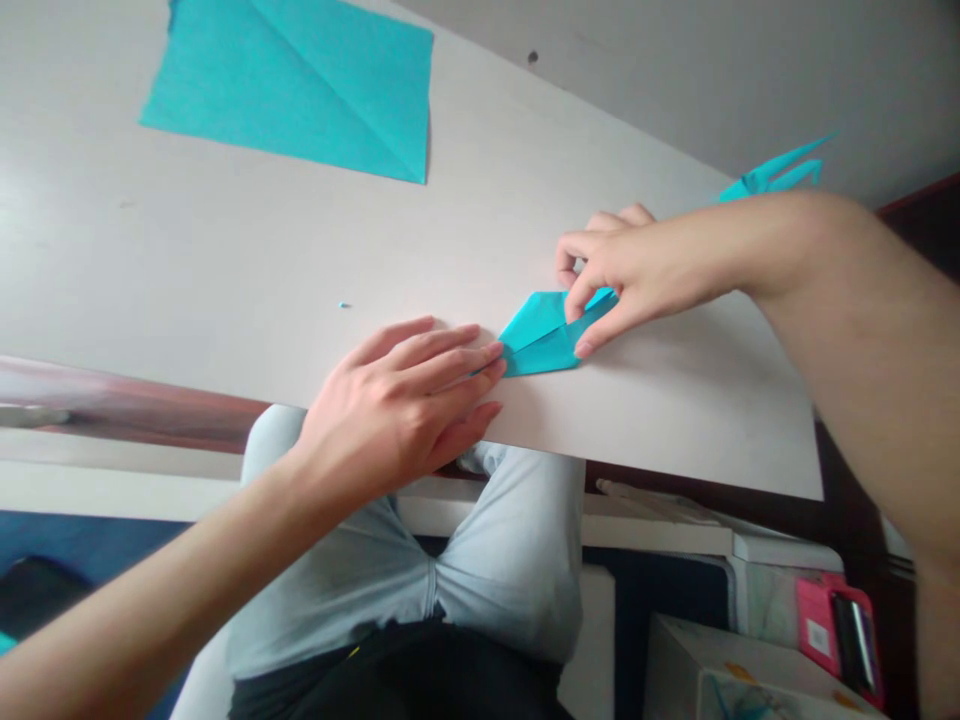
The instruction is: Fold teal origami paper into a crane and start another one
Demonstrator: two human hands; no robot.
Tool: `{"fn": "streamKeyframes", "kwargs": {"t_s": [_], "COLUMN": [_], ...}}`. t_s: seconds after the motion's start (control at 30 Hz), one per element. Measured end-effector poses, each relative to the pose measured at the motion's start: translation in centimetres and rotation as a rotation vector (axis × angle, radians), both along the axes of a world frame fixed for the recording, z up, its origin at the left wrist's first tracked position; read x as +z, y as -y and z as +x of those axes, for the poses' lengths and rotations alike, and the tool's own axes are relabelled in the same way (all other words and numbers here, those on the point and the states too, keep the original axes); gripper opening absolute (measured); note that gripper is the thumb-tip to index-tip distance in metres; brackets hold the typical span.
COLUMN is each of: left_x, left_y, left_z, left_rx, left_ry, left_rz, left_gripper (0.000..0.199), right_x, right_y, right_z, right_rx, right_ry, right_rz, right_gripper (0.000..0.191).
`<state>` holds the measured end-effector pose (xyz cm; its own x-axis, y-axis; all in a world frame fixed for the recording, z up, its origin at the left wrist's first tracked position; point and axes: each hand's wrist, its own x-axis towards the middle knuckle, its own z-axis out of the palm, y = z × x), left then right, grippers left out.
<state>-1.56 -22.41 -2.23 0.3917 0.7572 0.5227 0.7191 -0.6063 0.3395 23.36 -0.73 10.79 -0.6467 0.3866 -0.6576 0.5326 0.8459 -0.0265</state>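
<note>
Paper: my folded blue paper lies flat on the worktop, close to the edge nearest me, between my two hands. It is a narrow, pointed shape with crisp layered flaps, thin and matte, and a centre crease runs along it.

Left hand: my left hand is open and not gripping, with its fingers stretched out and their tips resting on the paper's left point. I seem to be using them to pin that end so the layers can't slide.

Right hand: my right hand grasps the paper's right end between thumb and forefinger. The pinch looks placed to hold the loose layers together, with the other fingers curled above.

Sheet: a square blue sheet lies flat further up the worktop, its smooth surface marked by a diagonal crease.

Figure: a spiky folded paper figure of the same blue sits past my right arm, partly hidden by it.

Scrap: a tiny blue speck rests on the pale, smooth worktop.

Below: my pale jeans show beneath the edge, with a pink phone case and a cardboard box at lower right.
</note>
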Motion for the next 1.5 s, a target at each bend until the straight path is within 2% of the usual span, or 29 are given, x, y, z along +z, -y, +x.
{"fn": "streamKeyframes", "kwargs": {"t_s": [0.13, 0.2, 0.3, 0.4, 0.5, 0.6, 0.77, 1.03, 1.13, 1.23, 1.33, 1.4, 1.5], "left_x": [1.0, 1.7, 2.2, 1.8, 1.1, 0.7, 0.8, 1.1, 1.3, 1.2, 1.2, 1.3, 1.5], "left_y": [0.3, 0.6, 0.9, 1.2, 1.4, 1.4, 1.4, 1.5, 1.3, 1.1, 1.0, 1.1, 1.1], "left_z": [-0.5, 0.4, 2.7, 4.8, 5.6, 5.4, 5.4, 6.2, 6.3, 6.3, 6.0, 5.7, 5.1], "left_rx": [0.064, 0.111, 0.103, 0.056, 0.05, 0.059, 0.036, 0.072, 0.078, 0.08, 0.06, 0.044, 0.004], "left_ry": [-0.033, -0.051, -0.105, -0.155, -0.162, -0.18, -0.233, -0.225, -0.194, -0.152, -0.14, -0.144, -0.164], "left_rz": [-0.002, 0.01, 0.022, 0.003, -0.047, -0.069, -0.053, -0.11, -0.106, -0.108, -0.127, -0.162, -0.234], "left_gripper": [0.019, 0.019, 0.034, 0.051, 0.071, 0.071, 0.068, 0.069, 0.077, 0.086, 0.085, 0.084, 0.096], "right_x": [-0.9, -1.5, -2.0, -2.4, -2.8, -3.3, -3.7, -4.4, -4.3, -4.2, -3.9, -3.6, -3.1], "right_y": [-0.1, 0.1, 0.7, 1.0, 0.9, 0.8, 1.4, 1.7, 1.7, 1.4, 1.0, 1.0, 1.4], "right_z": [2.0, 2.8, 3.4, 4.1, 4.9, 5.9, 6.8, 6.9, 7.0, 7.4, 7.6, 7.3, 6.5], "right_rx": [-0.025, -0.033, -0.054, -0.062, -0.073, -0.099, -0.194, -0.235, -0.269, -0.262, -0.207, -0.203, -0.254], "right_ry": [-0.187, -0.237, -0.306, -0.357, -0.42, -0.522, -0.635, -0.666, -0.658, -0.645, -0.636, -0.588, -0.492], "right_rz": [-0.142, -0.182, -0.223, -0.241, -0.244, -0.26, -0.199, -0.191, -0.2, -0.267, -0.313, -0.3, -0.264], "right_gripper": [0.035, 0.037, 0.037, 0.034, 0.039, 0.049, 0.042, 0.036, 0.032, 0.04, 0.051, 0.052, 0.056]}}
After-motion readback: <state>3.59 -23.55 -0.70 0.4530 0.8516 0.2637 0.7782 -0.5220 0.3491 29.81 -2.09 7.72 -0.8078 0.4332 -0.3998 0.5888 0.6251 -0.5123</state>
